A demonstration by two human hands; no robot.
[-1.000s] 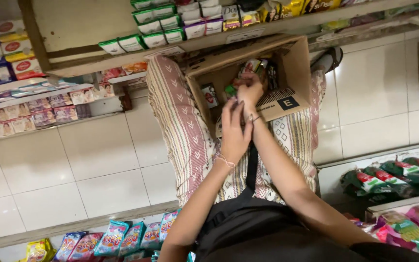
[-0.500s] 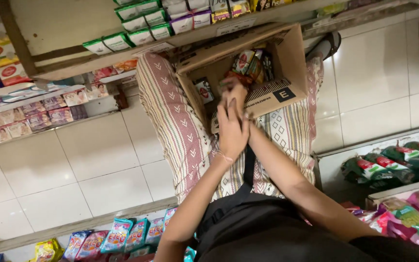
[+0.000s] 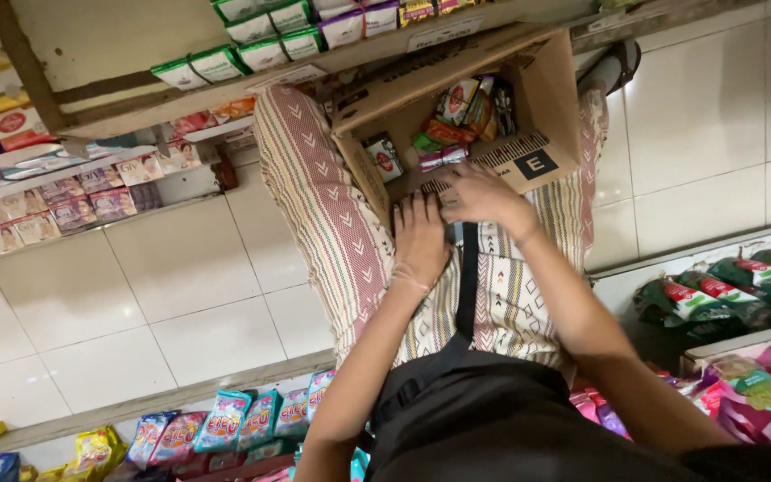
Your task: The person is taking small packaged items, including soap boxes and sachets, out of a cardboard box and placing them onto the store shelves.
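Upper centre, the cardboard box [image 3: 457, 116] sits wedged under the shelf edge [image 3: 225, 94]; left hand [image 3: 419, 239] and right hand [image 3: 479, 196] lie flat, released, on its near flap.

Matt cardboard box [image 3: 542, 107], glossy floor tiles [image 3: 136, 295], woven cloth trousers [image 3: 314, 196]

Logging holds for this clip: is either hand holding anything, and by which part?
Nothing gripped: left hand and right hand lie flat on the cardboard box's near flap.
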